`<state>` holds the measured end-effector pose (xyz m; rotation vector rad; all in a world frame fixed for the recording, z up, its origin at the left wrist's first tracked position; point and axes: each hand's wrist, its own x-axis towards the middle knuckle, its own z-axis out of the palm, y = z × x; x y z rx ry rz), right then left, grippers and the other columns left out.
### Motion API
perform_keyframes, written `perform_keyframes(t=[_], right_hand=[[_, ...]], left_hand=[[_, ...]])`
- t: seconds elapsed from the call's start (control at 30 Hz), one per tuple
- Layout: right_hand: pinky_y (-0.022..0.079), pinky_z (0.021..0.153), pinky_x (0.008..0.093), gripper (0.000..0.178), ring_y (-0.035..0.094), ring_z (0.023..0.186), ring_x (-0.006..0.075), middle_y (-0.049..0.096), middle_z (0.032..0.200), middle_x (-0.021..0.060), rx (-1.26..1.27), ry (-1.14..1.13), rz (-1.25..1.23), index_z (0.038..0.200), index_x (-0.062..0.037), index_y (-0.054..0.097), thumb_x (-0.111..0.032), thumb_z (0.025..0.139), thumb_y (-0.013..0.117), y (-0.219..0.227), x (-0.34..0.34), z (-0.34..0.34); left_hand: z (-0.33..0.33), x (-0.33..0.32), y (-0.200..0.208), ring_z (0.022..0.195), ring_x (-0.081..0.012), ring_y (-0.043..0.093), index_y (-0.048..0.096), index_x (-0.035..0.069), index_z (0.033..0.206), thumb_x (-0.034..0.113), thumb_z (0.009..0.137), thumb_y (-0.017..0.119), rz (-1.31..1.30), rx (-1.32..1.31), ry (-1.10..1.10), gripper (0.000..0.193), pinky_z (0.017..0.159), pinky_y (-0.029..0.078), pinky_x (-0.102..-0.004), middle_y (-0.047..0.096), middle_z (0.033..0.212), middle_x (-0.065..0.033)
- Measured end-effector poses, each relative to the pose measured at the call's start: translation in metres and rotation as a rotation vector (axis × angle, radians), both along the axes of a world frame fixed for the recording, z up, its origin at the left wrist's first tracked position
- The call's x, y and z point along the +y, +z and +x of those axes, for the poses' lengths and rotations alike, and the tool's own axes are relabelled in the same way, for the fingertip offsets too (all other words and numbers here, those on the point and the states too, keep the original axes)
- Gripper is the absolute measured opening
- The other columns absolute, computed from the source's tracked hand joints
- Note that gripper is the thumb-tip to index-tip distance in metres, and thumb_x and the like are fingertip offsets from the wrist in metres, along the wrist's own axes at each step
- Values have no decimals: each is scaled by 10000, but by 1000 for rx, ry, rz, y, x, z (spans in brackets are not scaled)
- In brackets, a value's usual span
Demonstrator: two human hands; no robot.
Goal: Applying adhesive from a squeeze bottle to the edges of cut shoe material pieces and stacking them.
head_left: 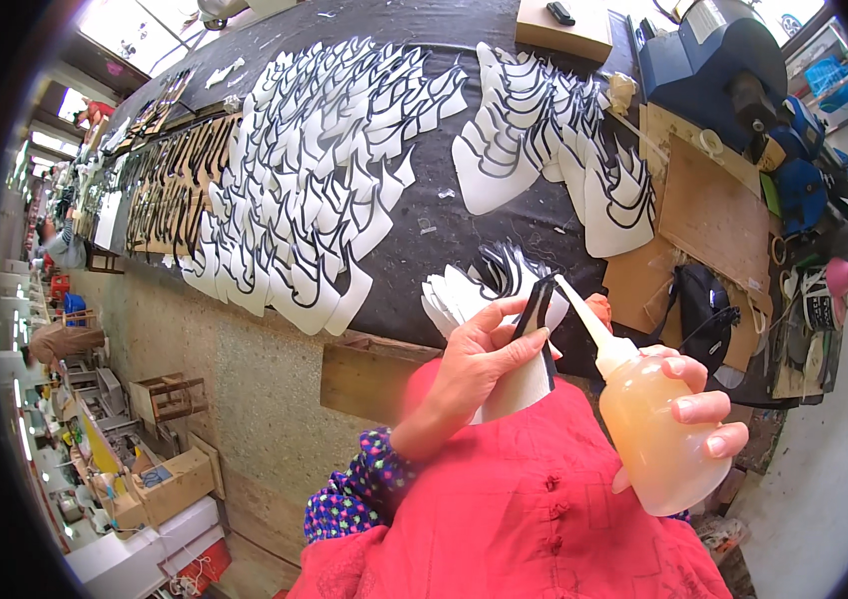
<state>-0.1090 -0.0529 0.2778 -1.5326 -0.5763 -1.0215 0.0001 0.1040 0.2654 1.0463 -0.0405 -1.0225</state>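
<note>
My left hand (pixel 472 361) pinches a white, curved flat piece with black edging (pixel 527 387) between thumb and fingers, in front of my red apron (pixel 534 489). In my right hand (pixel 700 407) is a squeeze bottle (pixel 643 434) of cloudy yellowish liquid, tilted up to the left. The tip of its long pale nozzle (pixel 585 314) is at the upper end of the black edging; whether it touches, I cannot tell. Just beyond my left hand, a bundle of similar white and black pieces (pixel 441 299) lies at the table's near edge.
Overlapping rows of white pieces with black edges (pixel 304 190) cover the dark table (pixel 434 225), with another group (pixel 504 160) farther right. A blue machine (pixel 708 65), a brown board (pixel 708 205) and a black pouch (pixel 705 314) are at the right. Wooden crates (pixel 169 489) stand at lower left.
</note>
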Motion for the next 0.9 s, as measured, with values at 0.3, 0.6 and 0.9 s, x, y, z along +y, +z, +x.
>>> perform_keyframes(t=[0.3, 0.6, 0.9], right_hand=[[424, 838, 505, 729, 462, 1097, 365, 495, 1159, 77, 91, -2, -32, 1183, -215, 375, -265, 610, 824, -5, 3, -3], [443, 799, 521, 372, 548, 987, 424, 585, 1057, 168, 136, -97, 27, 1070, -115, 477, -220, 774, 677, -16, -13, -4], [445, 873, 514, 747, 516, 1048, 423, 557, 1069, 173, 368, -483, 133, 1080, -96, 397, -296, 526, 857, -47, -80, -60]], left_hand=[[-1, 1, -3, 793, -126, 605, 492, 26, 1198, 90, 860, 587, 13, -26, -2, 357, 691, 493, -250, 646, 873, -104], [3, -6, 0, 753, -129, 597, 499, 29, 1190, 67, 857, 579, 77, -71, -7, 345, 663, 494, -257, 635, 849, -93], [88, 1, -29, 754, -70, 557, 509, -5, 1121, 113, 897, 542, 449, -629, 377, 255, 687, 422, -194, 640, 870, -65]])
